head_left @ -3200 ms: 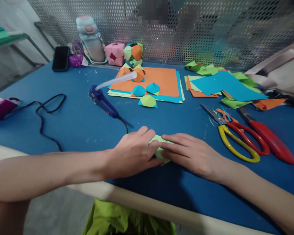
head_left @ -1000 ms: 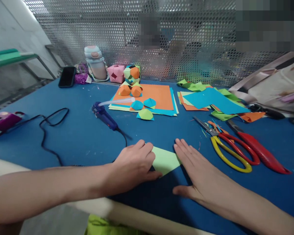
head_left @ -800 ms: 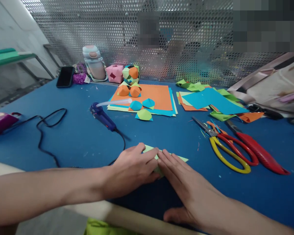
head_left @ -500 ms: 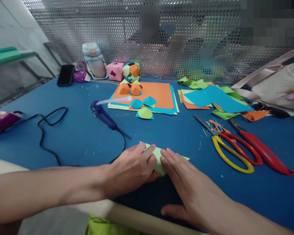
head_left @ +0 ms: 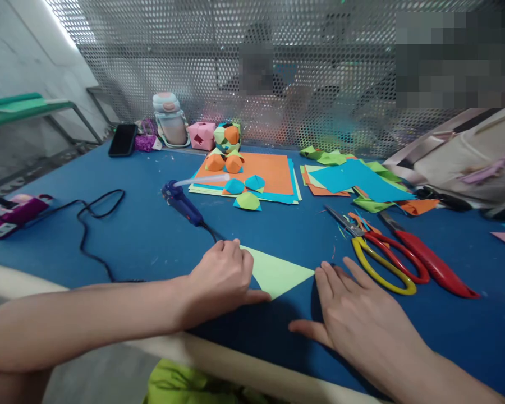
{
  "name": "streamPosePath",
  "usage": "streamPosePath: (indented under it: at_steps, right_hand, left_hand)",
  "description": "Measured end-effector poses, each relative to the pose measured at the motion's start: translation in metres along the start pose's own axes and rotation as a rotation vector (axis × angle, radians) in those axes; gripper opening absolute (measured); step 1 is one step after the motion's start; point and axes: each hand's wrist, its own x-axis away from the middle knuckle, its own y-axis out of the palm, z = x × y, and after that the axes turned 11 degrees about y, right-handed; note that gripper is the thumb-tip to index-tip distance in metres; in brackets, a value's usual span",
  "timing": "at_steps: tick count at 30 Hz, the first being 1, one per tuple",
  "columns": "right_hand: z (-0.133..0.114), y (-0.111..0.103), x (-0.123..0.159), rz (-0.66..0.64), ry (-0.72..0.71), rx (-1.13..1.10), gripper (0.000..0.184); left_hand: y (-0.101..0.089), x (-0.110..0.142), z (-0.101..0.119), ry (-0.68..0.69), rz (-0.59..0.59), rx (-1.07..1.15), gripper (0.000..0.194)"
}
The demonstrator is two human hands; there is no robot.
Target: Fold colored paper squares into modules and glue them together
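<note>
The left hand [head_left: 221,280] curls narrow over the left part of the pale green paper [head_left: 280,272], holding it against the blue tabletop [head_left: 147,247], thumb at its six o'clock corner. At the paper's three o'clock tip, the right hand [head_left: 366,320] lies wide, thumb spread; whether it touches that tip I cannot tell. Blue surface separates the paper's upper edge from the folded pieces [head_left: 247,201] at eleven o'clock and the glue gun [head_left: 185,207] at ten. Scissors [head_left: 385,266] sit just beside the right fingertips, toward two to three o'clock. At six o'clock runs the pale table edge [head_left: 235,354], near both wrists
</note>
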Motion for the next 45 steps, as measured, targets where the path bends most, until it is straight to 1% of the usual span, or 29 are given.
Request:
streamPosePath:
  at_steps: [2, 4, 7, 9, 10, 13, 14, 16, 19, 20, 22, 23, 24, 27, 29, 31, 32, 33, 35, 37, 39, 42, 45]
  right_hand:
    - [0.006, -0.004, 0.000, -0.029, 0.027, 0.019, 0.078]
    - [0.010, -0.008, -0.002, -0.037, 0.067, 0.022, 0.072]
    - [0.012, -0.013, -0.005, 0.058, 0.078, -0.026, 0.065]
    - [0.010, -0.014, -0.008, 0.127, 0.036, -0.123, 0.055]
    - [0.008, -0.013, -0.010, 0.139, 0.012, -0.186, 0.048]
    - [0.007, -0.002, -0.016, 0.130, -0.005, -0.382, 0.035]
    - [0.008, 0.003, -0.018, 0.133, 0.011, -0.437, 0.034]
    - [0.012, 0.013, -0.022, 0.153, 0.049, -0.534, 0.032]
    - [0.015, 0.020, -0.027, 0.173, 0.084, -0.656, 0.028]
    - [0.014, 0.020, -0.028, 0.178, 0.083, -0.699, 0.027]
    - [0.012, 0.017, -0.028, 0.175, 0.090, -0.802, 0.027]
    - [0.010, 0.015, -0.028, 0.160, 0.116, -0.864, 0.029]
    - [0.008, 0.013, -0.027, 0.133, 0.172, -0.933, 0.032]
    - [0.002, 0.010, -0.027, 0.005, 0.437, -1.185, 0.047]
    - [-0.001, 0.009, -0.029, -0.108, 0.578, -1.385, 0.052]
    - [-0.005, 0.007, -0.032, -0.231, 0.640, -1.565, 0.053]
    - [-0.008, 0.005, -0.033, -0.276, 0.656, -1.638, 0.053]
    - [-0.010, 0.002, -0.034, -0.307, 0.662, -1.700, 0.053]
    - [-0.014, -0.002, -0.036, -0.344, 0.657, -1.785, 0.053]
    - [-0.016, -0.004, -0.036, -0.364, 0.637, -1.791, 0.051]
    - [-0.014, -0.002, -0.034, -0.364, 0.616, -1.675, 0.050]
    - [-0.006, 0.004, -0.032, -0.339, 0.572, -1.417, 0.050]
    - [0.001, 0.007, -0.033, -0.318, 0.543, -1.268, 0.047]
  left_hand:
    - [-0.003, 0.000, -0.001, -0.008, -0.042, -0.001, 0.070]
    - [-0.008, -0.002, -0.004, -0.020, -0.083, 0.026, 0.068]
    - [-0.015, -0.005, -0.011, -0.044, -0.103, 0.102, 0.060]
    - [-0.018, -0.006, -0.017, -0.055, -0.080, 0.141, 0.050]
    - [-0.018, -0.007, -0.019, -0.056, -0.058, 0.157, 0.043]
    - [-0.015, -0.006, -0.025, -0.045, 0.037, 0.229, 0.028]
    - [-0.014, -0.006, -0.026, -0.043, 0.071, 0.273, 0.027]
    - [-0.013, -0.005, -0.026, -0.041, 0.121, 0.399, 0.032]
    - [-0.013, -0.005, -0.022, -0.029, 0.145, 0.610, 0.041]
    - [-0.015, -0.005, -0.021, -0.028, 0.151, 0.671, 0.041]
    - [-0.017, -0.007, -0.019, -0.045, 0.185, 0.782, 0.031]
    - [-0.019, -0.008, -0.019, -0.073, 0.207, 0.832, 0.024]
    - [-0.020, -0.009, -0.019, -0.117, 0.229, 0.874, 0.019]
    - [-0.022, -0.011, -0.019, -0.308, 0.265, 0.969, 0.015]
    - [-0.020, -0.012, -0.018, -0.409, 0.310, 1.049, 0.010]
    - [-0.017, -0.014, -0.013, -0.453, 0.380, 1.167, 0.003]
    - [-0.015, -0.014, -0.011, -0.461, 0.411, 1.235, 0.003]
    - [-0.014, -0.015, -0.008, -0.467, 0.431, 1.298, 0.006]
    - [-0.013, -0.016, -0.005, -0.479, 0.422, 1.411, 0.006]
    - [-0.013, -0.017, -0.005, -0.513, 0.399, 1.478, 0.007]
    - [-0.014, -0.017, -0.008, -0.551, 0.403, 1.472, 0.011]
    - [-0.012, -0.018, -0.017, -0.552, 0.415, 1.355, 0.010]
    - [-0.007, -0.019, -0.022, -0.500, 0.356, 1.271, 0.008]
